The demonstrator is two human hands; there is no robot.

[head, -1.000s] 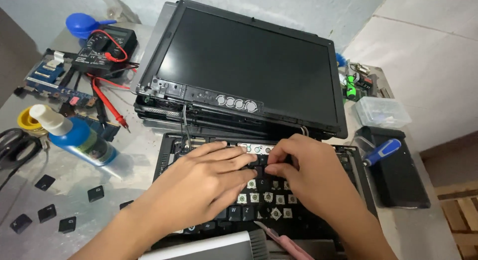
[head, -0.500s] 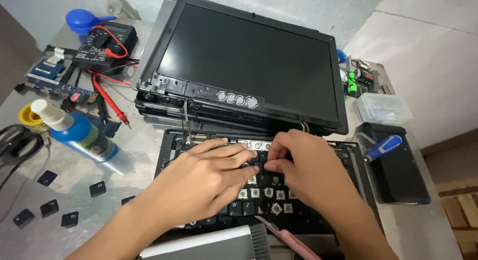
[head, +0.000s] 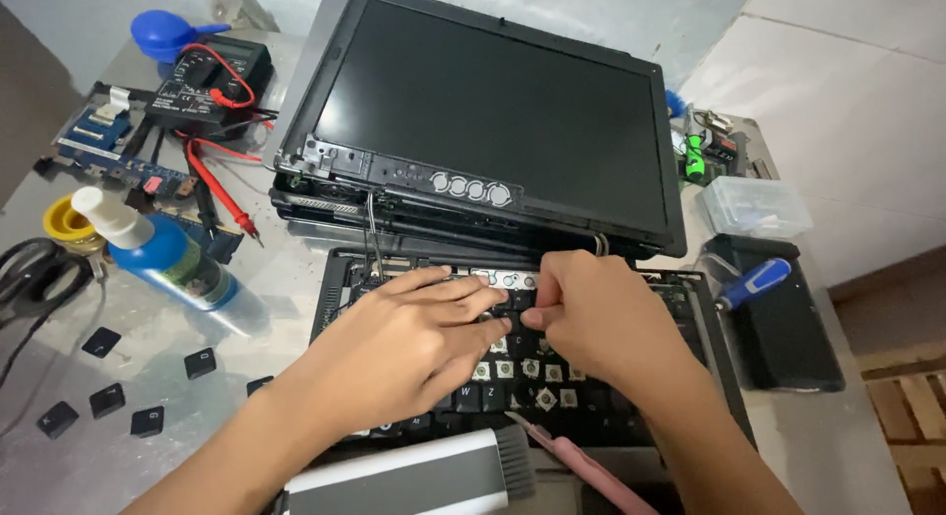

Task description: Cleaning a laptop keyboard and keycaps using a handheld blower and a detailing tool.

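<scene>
Table [head: 847, 446]: laptop [head: 493, 131], bottle [head: 163, 259], keycaps [head: 108, 402]

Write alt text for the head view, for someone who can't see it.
Both hands, left hand and right hand, press fingertips together on a laptop keyboard with several keycaps missing. Loose black keycaps lie left on the table, near a blue bottle.

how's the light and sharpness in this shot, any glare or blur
Head view: soft, even light, no hard shadows. The laptop screen is dark, with only a faint sheen and no bright glare. The metal table reflects dimly under the blue bottle. The left hand and right hand on the keyboard look sharp. The wide lens bends straight edges near the corners.
</scene>
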